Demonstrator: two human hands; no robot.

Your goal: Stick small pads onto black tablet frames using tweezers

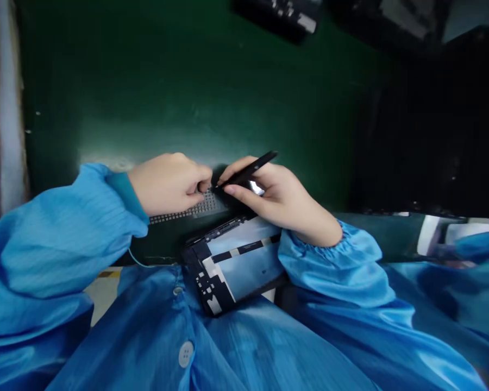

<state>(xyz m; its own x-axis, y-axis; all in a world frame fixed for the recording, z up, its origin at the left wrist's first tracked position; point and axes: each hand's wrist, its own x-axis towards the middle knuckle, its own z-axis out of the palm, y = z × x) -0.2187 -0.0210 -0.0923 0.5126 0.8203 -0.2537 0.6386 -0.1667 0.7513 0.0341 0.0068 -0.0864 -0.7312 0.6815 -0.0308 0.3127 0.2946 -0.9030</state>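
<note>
A sheet with a grid of small dark squares (206, 205) lies on the green table, partly under my left hand (171, 183). The left fingers are curled in, thumb and forefinger close together at the sheet's upper edge. What they pinch, if anything, is hidden. My right hand (271, 193) holds slim black tweezers (250, 169) like a pen, the tip pointing left toward my left fingertips. Just below the hands, a flat black device with silver-grey panels (248, 271) is tilted at the table's near edge, against my blue smock. My right wrist is above its upper right corner.
The green tabletop (179, 81) stretches ahead. A similar dark device (281, 16) lies at the far edge of view, with more dark items (407, 21) to its right. A large black area fills the right side. At far right, another person's blue sleeve (481, 250) shows.
</note>
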